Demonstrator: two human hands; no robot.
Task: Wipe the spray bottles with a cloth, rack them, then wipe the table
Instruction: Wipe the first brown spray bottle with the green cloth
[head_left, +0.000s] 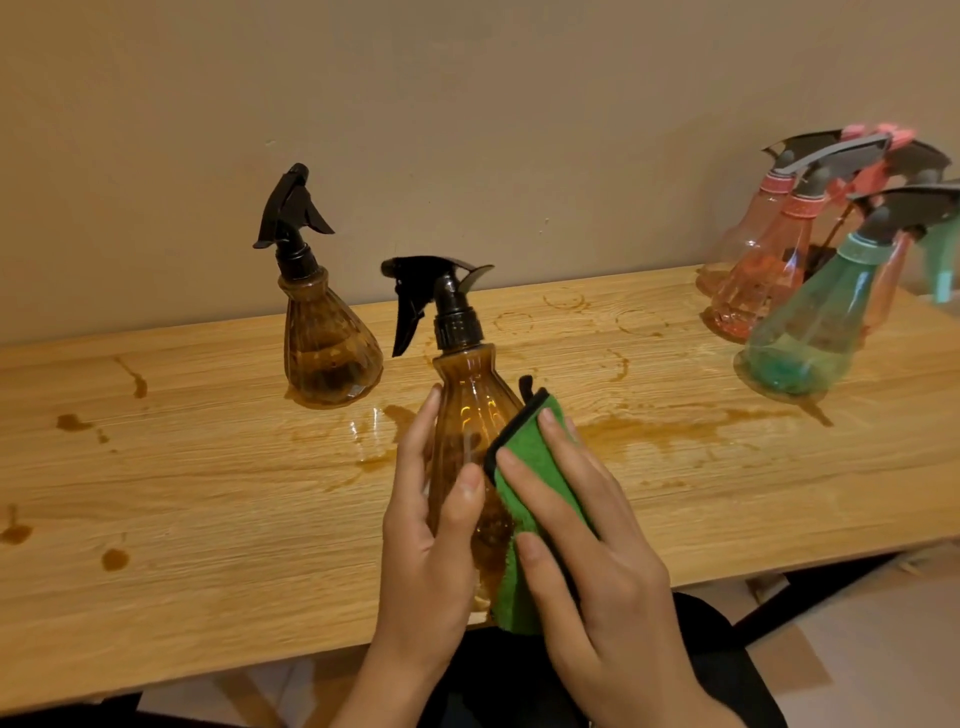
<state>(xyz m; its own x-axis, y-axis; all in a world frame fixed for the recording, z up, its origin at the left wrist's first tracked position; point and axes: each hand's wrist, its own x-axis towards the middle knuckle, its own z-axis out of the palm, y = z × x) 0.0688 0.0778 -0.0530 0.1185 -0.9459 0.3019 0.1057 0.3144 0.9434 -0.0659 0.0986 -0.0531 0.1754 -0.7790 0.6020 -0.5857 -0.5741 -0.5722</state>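
**Left hand** (431, 525): raised over the near edge of the desk, palm turned inward. Fingers curl behind the amber bottle (467, 415) and the thumb lies across its front (the other fingertips are hidden behind it). The index fingertip reaches up the bottle's left side.

**Right hand** (587, 545): just beside the left, back of the hand toward the camera. Fingers are nearly straight and spread, pressing the green cloth (524, 434) flat against the bottle's right side. The thumb rests lower on the same cloth.

**Forearms:** both bare, entering from the lower edge of view and converging.
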